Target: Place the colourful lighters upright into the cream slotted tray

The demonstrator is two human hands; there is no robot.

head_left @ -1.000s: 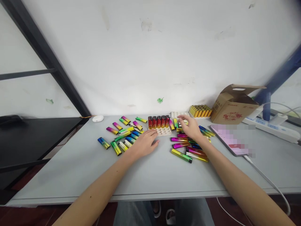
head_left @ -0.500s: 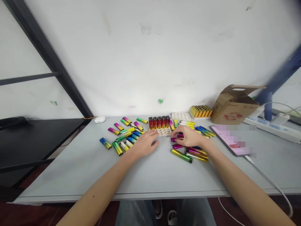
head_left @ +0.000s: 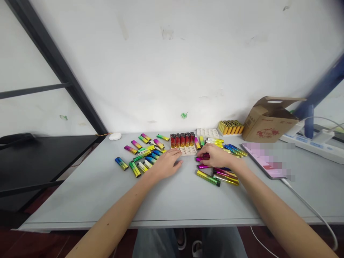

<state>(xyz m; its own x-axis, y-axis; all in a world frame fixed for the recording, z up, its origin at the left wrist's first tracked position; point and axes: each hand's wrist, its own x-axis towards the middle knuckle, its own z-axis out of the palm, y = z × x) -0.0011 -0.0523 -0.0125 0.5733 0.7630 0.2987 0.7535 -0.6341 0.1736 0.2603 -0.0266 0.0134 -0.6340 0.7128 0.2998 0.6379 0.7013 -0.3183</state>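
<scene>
Two rows of red lighters (head_left: 182, 140) stand upright at the back of a white holed tray (head_left: 189, 151). My left hand (head_left: 169, 163) lies open at the tray's left edge, fingertips touching it, palm down. Right of the tray, my right hand (head_left: 213, 156) has its fingers closed round the end of a magenta lighter (head_left: 199, 158). Another magenta lighter (head_left: 203, 166) and a green-yellow one (head_left: 208, 177) lie just in front of that hand. Loose shiny lighters in blue, green, yellow and magenta (head_left: 134, 169) are spread left of the tray.
A second white tray (head_left: 207, 133) lies at the back, beside a block of yellow lighters (head_left: 230, 127). To the right are an open cardboard box (head_left: 268, 125), a tablet (head_left: 264, 161) with a cable, and a power strip (head_left: 317, 146). A white case (head_left: 115, 136) sits back left.
My right hand's fingers have drawn slightly closer round the magenta lighter. My left hand remains at the tray, and the view has shifted very slightly.
</scene>
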